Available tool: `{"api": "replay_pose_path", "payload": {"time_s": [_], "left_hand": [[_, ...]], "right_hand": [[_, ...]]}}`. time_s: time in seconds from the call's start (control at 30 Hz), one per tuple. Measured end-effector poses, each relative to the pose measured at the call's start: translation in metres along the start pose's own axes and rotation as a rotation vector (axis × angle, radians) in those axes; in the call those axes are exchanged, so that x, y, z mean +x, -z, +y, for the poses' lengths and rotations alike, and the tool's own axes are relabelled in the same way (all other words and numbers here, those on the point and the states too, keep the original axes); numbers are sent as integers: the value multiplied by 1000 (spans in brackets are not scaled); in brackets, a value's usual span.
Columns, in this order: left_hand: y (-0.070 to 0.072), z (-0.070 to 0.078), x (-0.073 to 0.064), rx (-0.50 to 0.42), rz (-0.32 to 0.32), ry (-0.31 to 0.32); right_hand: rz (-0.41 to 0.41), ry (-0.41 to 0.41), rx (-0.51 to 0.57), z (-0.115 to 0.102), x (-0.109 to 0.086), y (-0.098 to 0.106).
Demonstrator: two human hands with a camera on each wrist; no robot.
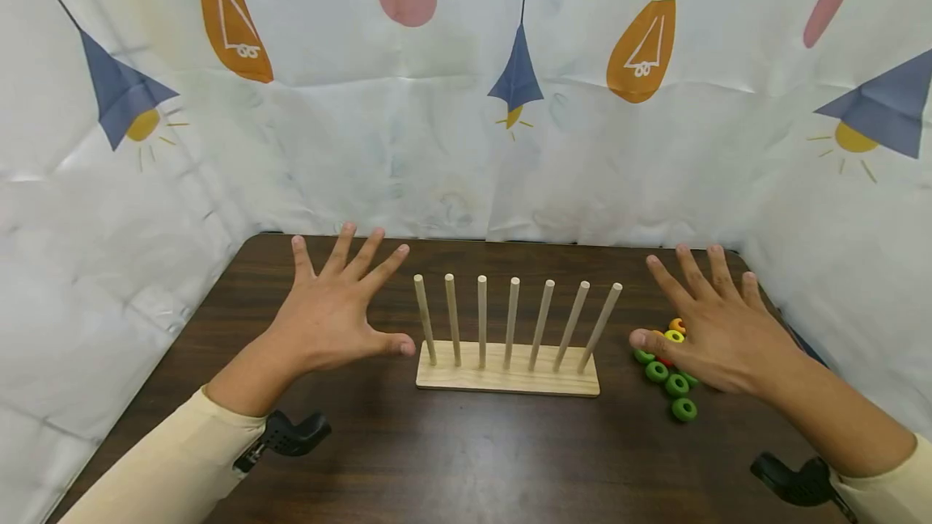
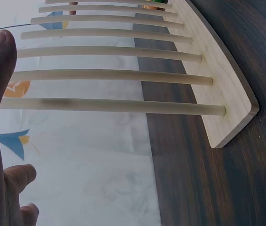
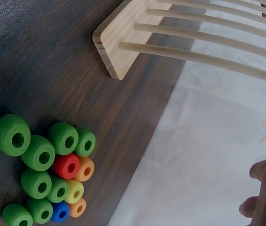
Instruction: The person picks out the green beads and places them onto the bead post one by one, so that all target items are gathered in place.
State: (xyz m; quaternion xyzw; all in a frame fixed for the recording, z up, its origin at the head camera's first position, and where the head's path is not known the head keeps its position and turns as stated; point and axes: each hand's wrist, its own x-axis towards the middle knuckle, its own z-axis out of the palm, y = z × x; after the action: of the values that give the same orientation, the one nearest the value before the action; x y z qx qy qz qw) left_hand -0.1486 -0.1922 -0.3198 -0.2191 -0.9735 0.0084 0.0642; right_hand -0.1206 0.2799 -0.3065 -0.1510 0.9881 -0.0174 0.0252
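A pale wooden peg rack [image 1: 507, 378] with several upright dowels stands on the dark table, its pegs bare. Left of it, my left hand [image 1: 328, 310] is held up with fingers spread, thumb tip toward the rack's left end. My right hand [image 1: 728, 330], also spread and holding nothing, is over the right side of the table. Partly hidden behind that hand lies a cluster of holed beads: green beads [image 3: 38, 153], a red bead [image 3: 66, 165], a blue bead [image 3: 60, 212], a yellow bead [image 3: 74, 191] and orange beads [image 3: 84, 169].
The dark brown table [image 1: 466, 459] meets a white cloth backdrop [image 1: 437, 160] printed with lamps and bulbs at its back and sides. Black wrist mounts [image 1: 294, 435] sit on both forearms, by the cream sleeves [image 1: 167, 459].
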Motion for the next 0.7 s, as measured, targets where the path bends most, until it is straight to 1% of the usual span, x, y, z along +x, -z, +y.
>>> {"api": "replay_pose_path", "payload": {"time_s": [0.13,0.23,0.33,0.53,0.7], "left_hand": [[-2,0,-1,-7,2,1],[-7,0,-4,-18,-1,1],[-16,-1,-7,-39,1,0],[-38,1,-11,-142,24,-14],[-56,2,-15,-200,34,-18]], "right_hand": [[-1,1,5,2,0,0],[10,3,12,5,-3,-3],[31,6,17,11,-7,-9],[85,38,8,25,-17,-25],[86,22,23,33,-23,-38]]}}
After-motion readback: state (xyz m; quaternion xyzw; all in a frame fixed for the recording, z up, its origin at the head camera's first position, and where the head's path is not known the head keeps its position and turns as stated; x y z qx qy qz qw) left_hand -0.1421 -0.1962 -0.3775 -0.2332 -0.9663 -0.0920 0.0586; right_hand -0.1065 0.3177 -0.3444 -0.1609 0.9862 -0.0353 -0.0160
